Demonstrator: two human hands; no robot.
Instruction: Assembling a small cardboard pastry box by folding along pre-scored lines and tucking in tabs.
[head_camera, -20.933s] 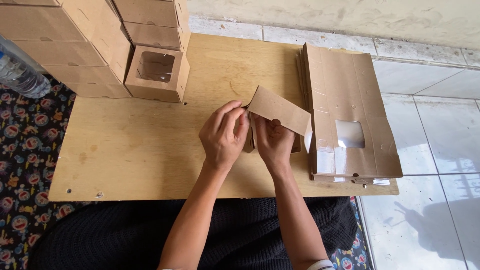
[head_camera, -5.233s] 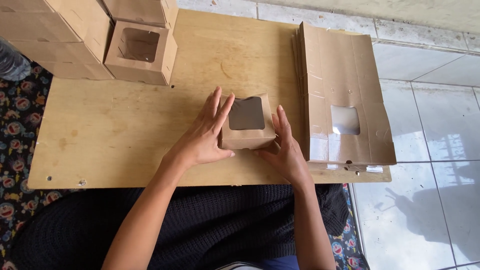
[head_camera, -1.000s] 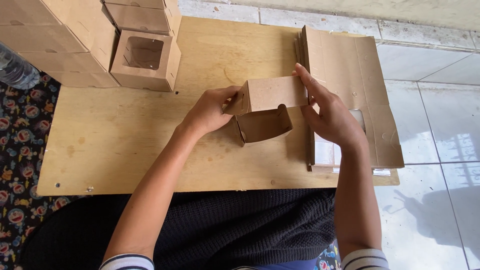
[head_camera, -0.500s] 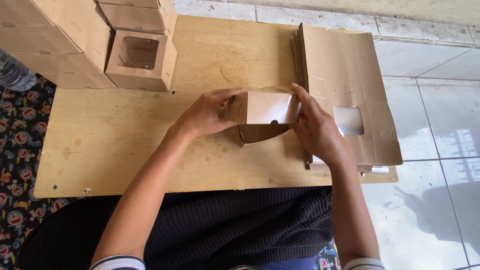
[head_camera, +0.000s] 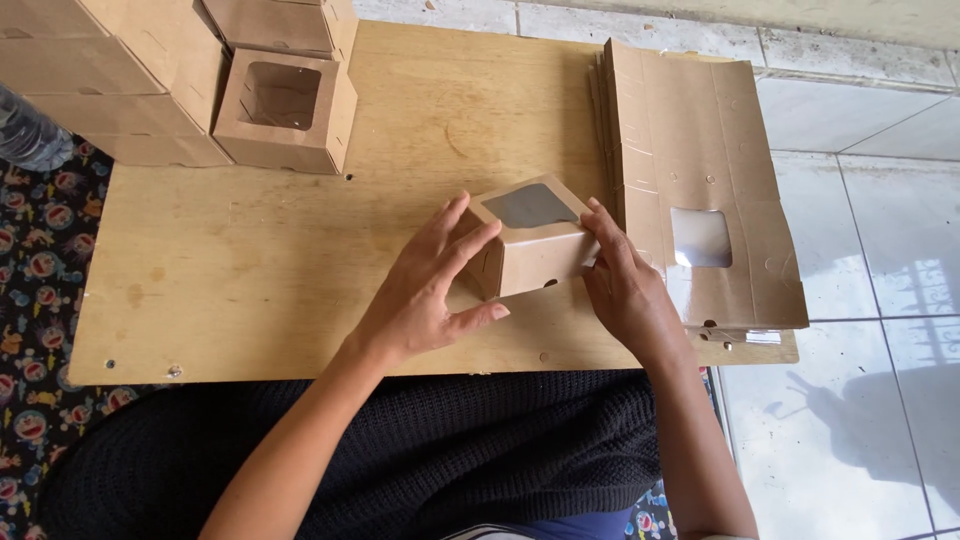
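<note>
A small brown cardboard box (head_camera: 530, 240) with a clear window on top sits on the wooden board (head_camera: 250, 290), near its front edge. My left hand (head_camera: 425, 290) rests against the box's left side with the fingers spread over its corner. My right hand (head_camera: 620, 280) presses on the box's right side. The box stands closed and slightly turned between both hands.
A stack of flat, unfolded box blanks (head_camera: 700, 190) with window cut-outs lies on the right of the board. Finished window boxes (head_camera: 285, 110) are piled at the back left. A plastic bottle (head_camera: 25, 135) lies at the far left. White floor tiles (head_camera: 870, 300) are on the right.
The half-folded box held up between my hands a second ago has been closed and set down on the board, window facing up. Both hands have come lower and nearer.
</note>
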